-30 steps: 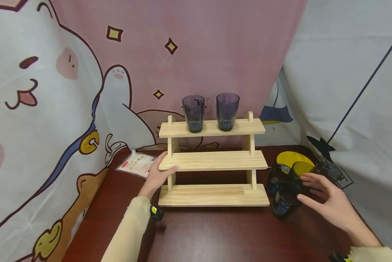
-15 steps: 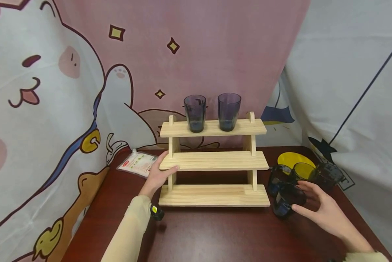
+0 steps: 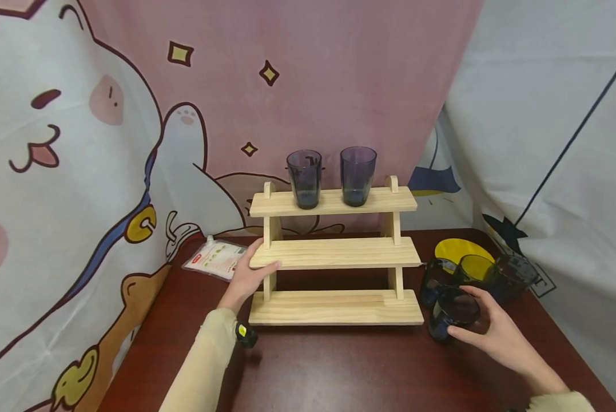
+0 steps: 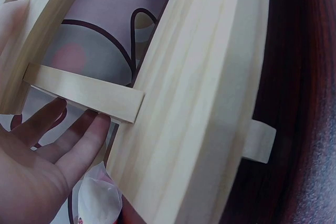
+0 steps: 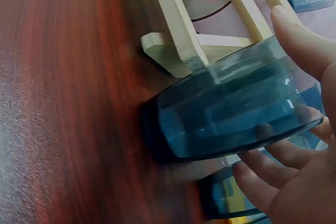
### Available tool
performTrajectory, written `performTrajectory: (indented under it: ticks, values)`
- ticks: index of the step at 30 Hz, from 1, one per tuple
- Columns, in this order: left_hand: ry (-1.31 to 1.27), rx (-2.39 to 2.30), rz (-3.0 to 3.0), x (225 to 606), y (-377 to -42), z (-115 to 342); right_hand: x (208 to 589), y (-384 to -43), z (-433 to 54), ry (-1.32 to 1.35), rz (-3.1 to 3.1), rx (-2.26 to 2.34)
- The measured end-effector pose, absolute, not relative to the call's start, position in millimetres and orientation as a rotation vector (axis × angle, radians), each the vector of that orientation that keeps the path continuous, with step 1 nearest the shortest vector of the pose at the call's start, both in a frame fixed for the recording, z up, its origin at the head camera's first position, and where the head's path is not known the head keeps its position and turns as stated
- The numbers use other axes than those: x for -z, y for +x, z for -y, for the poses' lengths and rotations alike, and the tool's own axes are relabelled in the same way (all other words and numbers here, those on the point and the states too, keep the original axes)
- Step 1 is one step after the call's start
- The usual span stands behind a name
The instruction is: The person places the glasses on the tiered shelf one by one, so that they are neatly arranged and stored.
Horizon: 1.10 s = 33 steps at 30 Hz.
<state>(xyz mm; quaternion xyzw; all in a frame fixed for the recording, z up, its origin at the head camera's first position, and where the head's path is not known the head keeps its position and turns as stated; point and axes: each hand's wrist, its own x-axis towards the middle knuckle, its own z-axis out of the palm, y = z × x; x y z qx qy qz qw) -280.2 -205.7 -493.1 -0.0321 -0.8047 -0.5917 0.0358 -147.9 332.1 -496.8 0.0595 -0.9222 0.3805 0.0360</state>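
A three-tier wooden display stand (image 3: pixel 333 253) is on the table. My left hand (image 3: pixel 243 277) grips the left end of its middle tier; in the left wrist view the thumb lies on the wood and the fingers touch a side support (image 4: pixel 86 90). At the right, my right hand (image 3: pixel 500 337) holds the nearest dark blue drinking glass (image 3: pixel 444 320) near its rim, thumb on the near side and fingers on the far side. That glass (image 5: pixel 220 111) appears upright on the table. Two more glasses stand upright on the top tier, a left glass (image 3: pixel 306 180) and a right glass (image 3: pixel 358 177).
Several glasses (image 3: pixel 436 280) cluster behind the held one, close to the stand's right end. A yellow round shape (image 3: pixel 462 249) shows behind them. A white printed pouch (image 3: pixel 216 257) lies at the back left. Printed cloth (image 3: pixel 333 86) hangs behind the table (image 3: pixel 328 366).
My right hand has moved left and down onto the nearest glass, its thumb and fingers closing about the rim. The left hand keeps its hold on the stand.
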Motion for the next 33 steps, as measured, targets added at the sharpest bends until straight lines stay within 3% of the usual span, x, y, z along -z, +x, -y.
performTrajectory:
  ticks: [28, 33]
  values:
    - [-0.108, 1.843, 2.461, 497, -284, 207, 514, -146, -328, 0.106, 2.675, -1.419]
    - [-0.102, 1.857, 2.484, 477, -272, 202, 516, -144, -326, 0.083, 2.637, -1.419]
